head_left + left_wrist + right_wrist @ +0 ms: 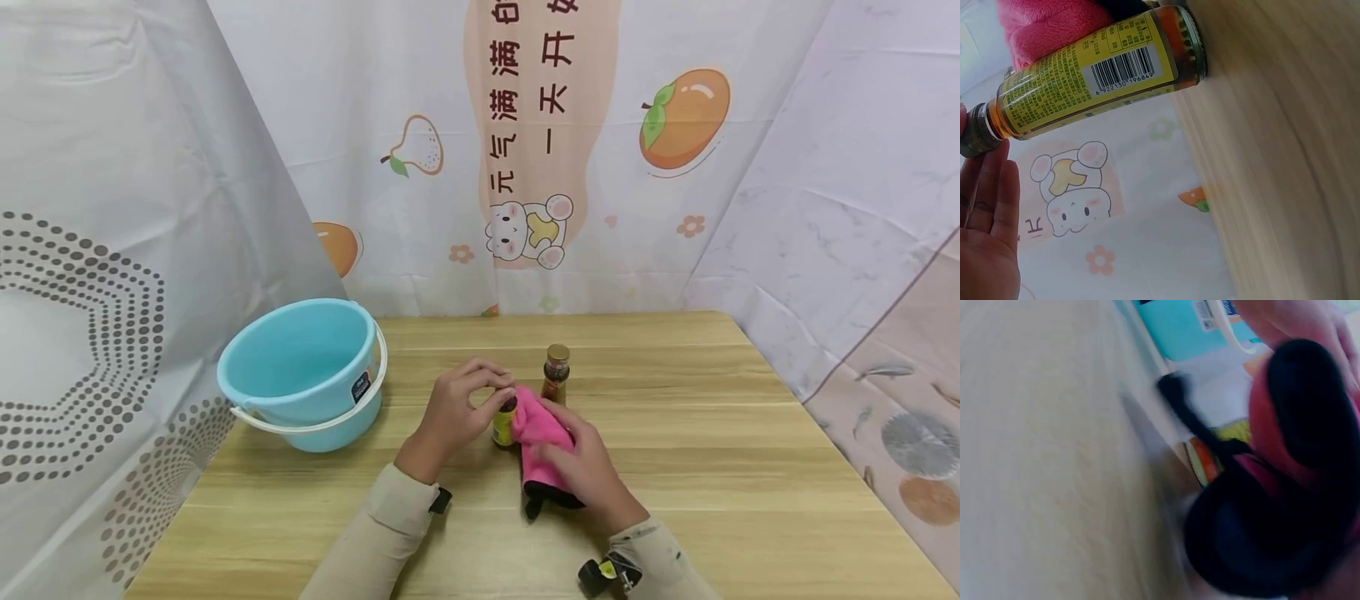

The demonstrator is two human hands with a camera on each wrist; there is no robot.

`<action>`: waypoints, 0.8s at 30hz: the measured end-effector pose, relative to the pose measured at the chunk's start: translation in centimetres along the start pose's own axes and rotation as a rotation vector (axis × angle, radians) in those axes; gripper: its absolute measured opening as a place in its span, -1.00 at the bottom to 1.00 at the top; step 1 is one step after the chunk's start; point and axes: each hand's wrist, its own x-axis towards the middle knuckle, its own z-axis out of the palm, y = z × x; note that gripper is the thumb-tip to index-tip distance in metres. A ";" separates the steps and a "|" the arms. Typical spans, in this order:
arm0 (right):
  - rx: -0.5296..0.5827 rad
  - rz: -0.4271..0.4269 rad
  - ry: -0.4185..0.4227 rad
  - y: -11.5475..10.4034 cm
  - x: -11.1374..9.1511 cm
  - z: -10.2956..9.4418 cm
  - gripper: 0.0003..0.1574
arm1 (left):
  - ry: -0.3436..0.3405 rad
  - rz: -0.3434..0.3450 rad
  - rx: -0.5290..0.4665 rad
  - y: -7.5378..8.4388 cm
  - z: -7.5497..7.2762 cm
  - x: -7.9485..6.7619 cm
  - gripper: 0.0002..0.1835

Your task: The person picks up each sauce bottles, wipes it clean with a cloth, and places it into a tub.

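Note:
A small glass bottle (503,428) with a yellow label and dark cap stands upright on the wooden table. My left hand (456,410) pinches it at the cap between thumb and fingers. In the left wrist view the bottle (1088,81) shows its barcode side. My right hand (588,471) grips a bunched pink cloth (542,429) with black edging and holds it against the bottle's right side. In the right wrist view the cloth's black edge and strap (1188,412) hang below the hand and hide part of the bottle.
Just behind the cloth stands a second bottle (556,372) with a gold-brown cap, its lower part hidden. A light blue bucket (307,417) with a white handle sits at the table's left. Printed curtains (420,225) rise along the table's back and sides.

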 end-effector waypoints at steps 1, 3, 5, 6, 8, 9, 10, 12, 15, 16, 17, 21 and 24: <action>0.018 -0.028 -0.056 -0.1 -0.1 -0.2 0.01 | 0.002 -0.003 -0.001 0.0 -0.1 0.0 -0.94; 0.034 -0.088 -0.164 -0.1 -0.3 -0.6 0.28 | 0.006 -0.007 -0.004 -0.1 -0.2 0.0 -0.95; 0.030 -0.137 -0.237 -0.1 -0.3 -0.8 0.46 | 0.008 -0.013 -0.008 -0.1 -0.4 0.1 -0.95; 0.035 -0.150 -0.258 -0.1 -0.3 -0.8 0.50 | 0.010 -0.011 -0.012 -0.2 -0.4 0.1 -0.95; 0.032 -0.167 -0.254 0.0 -0.3 -0.7 0.47 | 0.011 -0.009 -0.017 -0.2 -0.4 0.1 -0.95; 0.022 -0.180 -0.236 0.0 -0.3 -0.6 0.41 | 0.010 -0.012 -0.018 -0.1 -0.4 0.1 -0.94; 0.012 -0.189 -0.211 0.1 -0.3 -0.5 0.33 | 0.010 -0.011 -0.017 -0.1 -0.4 0.1 -0.94; -0.027 -0.232 -0.153 0.2 -0.2 -0.4 0.15 | 0.010 -0.009 -0.014 0.0 -0.5 0.1 -0.94; -0.138 -0.334 -0.056 0.3 0.0 -0.2 -0.08 | 0.013 -0.013 -0.010 0.0 -0.5 0.1 -0.94; -0.162 -0.366 -0.029 0.3 0.1 -0.2 -0.13 | 0.015 -0.012 -0.009 0.0 -0.5 0.1 -0.94; -0.177 -0.393 -0.006 0.2 0.2 -0.2 -0.16 | 0.017 -0.011 -0.010 0.0 -0.4 0.1 -0.94; -0.199 -0.457 0.070 0.0 0.5 0.1 -0.31 | 0.016 -0.004 -0.012 -0.1 -0.3 0.1 -0.94; -0.202 -0.467 0.093 0.1 0.6 0.4 -0.40 | 0.012 -0.001 -0.013 -0.1 -0.2 0.1 -0.94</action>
